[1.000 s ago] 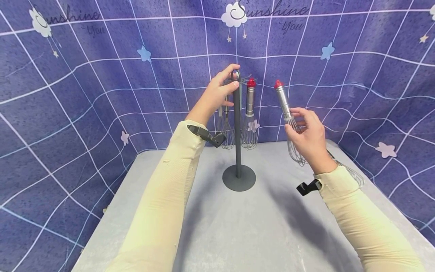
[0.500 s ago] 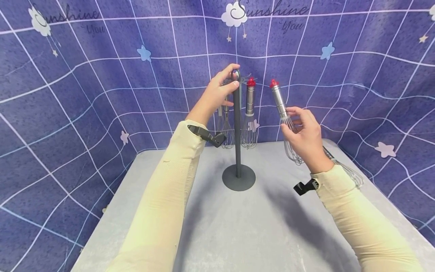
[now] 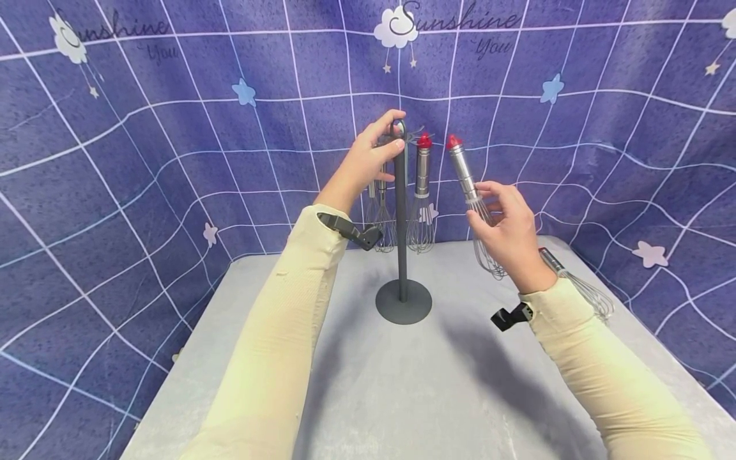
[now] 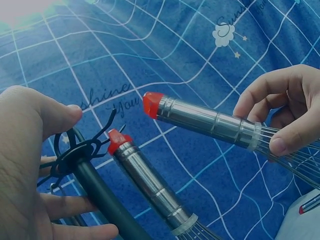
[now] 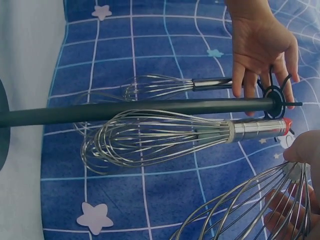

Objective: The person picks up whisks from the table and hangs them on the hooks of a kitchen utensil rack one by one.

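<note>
My left hand (image 3: 370, 150) holds the top of a dark grey utensil stand (image 3: 402, 223), thumb and fingers around its ring and hooks. From a hook hangs a red-capped whisk (image 3: 423, 169); other whisks (image 3: 384, 204) hang behind the pole on the left. My right hand (image 3: 508, 220) pinches a second red-capped whisk (image 3: 463, 172) where handle meets wires. Its cap points up and tilts left, close to the hanging whisk but apart. In the left wrist view, the held whisk (image 4: 200, 120) lies right of the hooks (image 4: 75, 152). The right wrist view shows its wires (image 5: 240, 200).
Another whisk (image 3: 575, 284) lies on the grey tabletop (image 3: 402, 383) at the right, partly behind my right wrist. The stand's round base (image 3: 404, 313) sits mid-table. A blue gridded cloth (image 3: 287, 70) hangs behind and along the sides.
My right hand has moved left with the whisk, bringing its red cap closer to the stand. More of the whisk lying on the table now shows. My left hand has stayed put.
</note>
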A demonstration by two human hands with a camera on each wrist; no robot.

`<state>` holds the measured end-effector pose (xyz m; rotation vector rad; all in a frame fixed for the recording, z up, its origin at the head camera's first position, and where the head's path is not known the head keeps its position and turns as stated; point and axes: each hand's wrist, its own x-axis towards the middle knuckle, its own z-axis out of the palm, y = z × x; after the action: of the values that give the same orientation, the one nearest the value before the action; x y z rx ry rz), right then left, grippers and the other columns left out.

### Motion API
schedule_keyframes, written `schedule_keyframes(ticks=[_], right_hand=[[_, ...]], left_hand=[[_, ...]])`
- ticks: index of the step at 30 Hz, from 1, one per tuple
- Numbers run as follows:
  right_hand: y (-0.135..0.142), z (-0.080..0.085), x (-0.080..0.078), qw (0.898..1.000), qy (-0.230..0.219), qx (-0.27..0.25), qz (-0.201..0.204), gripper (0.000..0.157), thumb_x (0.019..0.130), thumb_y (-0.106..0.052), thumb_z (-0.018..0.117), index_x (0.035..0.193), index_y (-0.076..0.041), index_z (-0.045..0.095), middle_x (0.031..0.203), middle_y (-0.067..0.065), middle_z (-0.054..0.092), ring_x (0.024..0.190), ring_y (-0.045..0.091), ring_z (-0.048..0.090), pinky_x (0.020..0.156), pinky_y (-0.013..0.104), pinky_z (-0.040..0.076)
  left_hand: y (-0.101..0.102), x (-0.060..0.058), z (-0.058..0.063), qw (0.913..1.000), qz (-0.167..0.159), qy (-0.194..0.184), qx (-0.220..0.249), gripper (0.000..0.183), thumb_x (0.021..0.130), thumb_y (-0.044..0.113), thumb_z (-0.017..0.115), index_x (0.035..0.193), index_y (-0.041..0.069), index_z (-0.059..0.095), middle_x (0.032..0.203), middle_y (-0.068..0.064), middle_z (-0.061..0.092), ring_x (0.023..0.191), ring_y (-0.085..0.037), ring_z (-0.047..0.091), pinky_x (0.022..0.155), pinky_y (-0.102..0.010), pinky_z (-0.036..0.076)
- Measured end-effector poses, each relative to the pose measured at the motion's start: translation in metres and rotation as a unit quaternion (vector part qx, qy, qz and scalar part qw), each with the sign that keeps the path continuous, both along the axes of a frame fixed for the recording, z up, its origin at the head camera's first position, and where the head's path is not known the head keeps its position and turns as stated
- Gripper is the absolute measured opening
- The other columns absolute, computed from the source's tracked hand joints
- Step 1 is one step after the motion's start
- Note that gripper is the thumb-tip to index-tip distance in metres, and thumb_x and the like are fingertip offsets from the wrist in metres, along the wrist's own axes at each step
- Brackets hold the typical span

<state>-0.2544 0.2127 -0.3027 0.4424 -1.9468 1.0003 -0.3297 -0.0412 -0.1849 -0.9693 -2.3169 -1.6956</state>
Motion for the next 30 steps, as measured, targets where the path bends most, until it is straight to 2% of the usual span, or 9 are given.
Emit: schedule_keyframes(ticks=[11,30], right_hand=[[-0.007,0.0,0.001,1.0,-0.007,0.001,0.016,0.045,0.084,-0.002,0.077,0.127,-0.009,0.066,0.113,0.009,0.065,0.089,0.02,0.067,0.077,0.012,0.049],[-0.018,-0.001,-0.001,0.999,0.022,0.007,0.033,0.046,0.081,0.0,0.078,0.125,-0.006,0.066,0.111,0.013,0.065,0.085,0.022,0.066,0.074,0.015,0.05]], left_hand=[[0.0,-0.002,-0.002,1.0,-0.003,0.004,0.004,0.048,0.105,0.019,0.054,0.151,0.027,0.043,0.144,-0.005,0.041,0.127,-0.035,0.057,0.08,-0.051,0.059],[0.001,-0.001,-0.001,1.0,0.004,0.002,0.007,0.048,0.105,0.017,0.053,0.151,0.027,0.044,0.147,-0.006,0.042,0.126,-0.034,0.058,0.081,-0.051,0.059]])
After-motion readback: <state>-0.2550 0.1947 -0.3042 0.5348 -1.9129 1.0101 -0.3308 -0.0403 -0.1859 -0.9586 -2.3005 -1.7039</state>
